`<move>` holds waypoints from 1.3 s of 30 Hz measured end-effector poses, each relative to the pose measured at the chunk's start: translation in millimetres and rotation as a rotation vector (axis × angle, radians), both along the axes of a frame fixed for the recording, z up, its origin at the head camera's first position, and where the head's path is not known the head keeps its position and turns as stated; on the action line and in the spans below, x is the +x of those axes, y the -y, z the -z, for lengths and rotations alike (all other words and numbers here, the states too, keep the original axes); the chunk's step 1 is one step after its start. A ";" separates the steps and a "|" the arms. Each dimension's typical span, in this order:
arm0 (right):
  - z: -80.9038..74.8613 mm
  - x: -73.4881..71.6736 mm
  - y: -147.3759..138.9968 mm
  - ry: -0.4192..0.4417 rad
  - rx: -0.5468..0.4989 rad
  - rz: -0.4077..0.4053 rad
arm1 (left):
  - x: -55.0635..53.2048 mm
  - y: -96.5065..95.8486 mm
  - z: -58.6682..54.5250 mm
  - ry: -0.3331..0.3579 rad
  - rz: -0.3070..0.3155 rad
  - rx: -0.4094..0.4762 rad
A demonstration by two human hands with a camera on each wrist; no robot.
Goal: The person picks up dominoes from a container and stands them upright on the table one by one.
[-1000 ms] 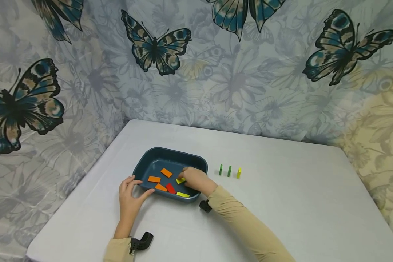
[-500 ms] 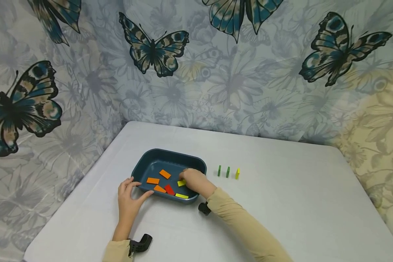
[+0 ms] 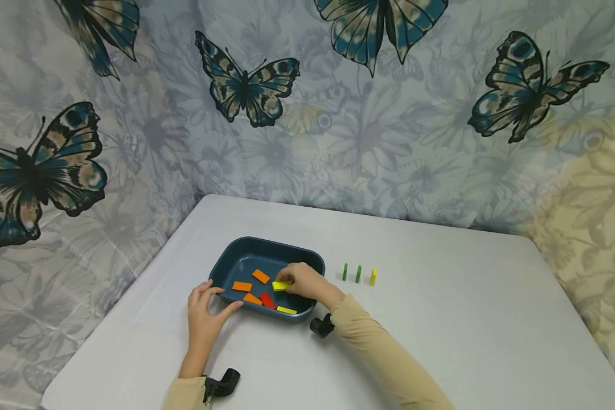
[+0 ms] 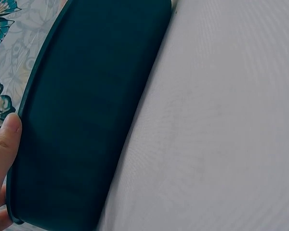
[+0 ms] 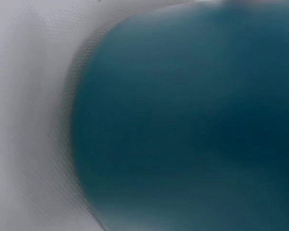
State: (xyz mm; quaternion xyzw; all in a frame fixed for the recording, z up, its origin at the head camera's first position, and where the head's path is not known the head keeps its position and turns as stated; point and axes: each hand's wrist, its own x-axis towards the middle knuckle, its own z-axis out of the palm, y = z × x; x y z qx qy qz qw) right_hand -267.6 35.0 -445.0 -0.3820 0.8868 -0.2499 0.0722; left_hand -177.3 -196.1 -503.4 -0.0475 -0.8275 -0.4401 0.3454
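Observation:
A dark blue rectangular dish (image 3: 266, 245) sits on the table. At its near left corner my left hand (image 3: 205, 310) holds the rim, thumb on the front side and fingers at the left end. In the left wrist view the thumb (image 4: 7, 134) lies against the rim. My right hand (image 3: 304, 282) reaches into the dish and pinches a yellow domino block (image 3: 281, 286); its fingertips are partly hidden. Loose in the dish lie three orange blocks (image 3: 242, 286), a red block (image 3: 267, 300) and another yellow block (image 3: 287, 310). Blurred dish wall (image 5: 159, 120) fills the right wrist view.
Right of the dish, two green blocks (image 3: 359, 274) and a yellow block (image 3: 373, 277) stand upright in a row on the white-covered table (image 3: 466, 319). A butterfly-print cloth (image 3: 369, 142) hangs behind and to the left.
My right hand has picked at the yellow block and now shows it between the fingertips, turned level and slightly left. My left hand stays on the dish corner. The head view has tilted slightly.

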 end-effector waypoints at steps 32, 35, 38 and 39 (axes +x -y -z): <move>-21.9 13.2 -39.6 0.157 -0.585 0.125 | -0.6 -2.0 2.6 0.008 0.001 0.002; -33.3 21.5 -43.2 0.153 -0.591 0.109 | -0.5 -1.5 3.6 0.009 -0.007 0.000; -40.6 27.9 -46.1 0.129 -0.591 0.116 | 0.6 -0.2 3.5 0.009 -0.010 -0.002; -41.9 29.0 -47.0 0.123 -0.594 0.124 | 1.0 0.3 3.3 0.010 -0.009 -0.003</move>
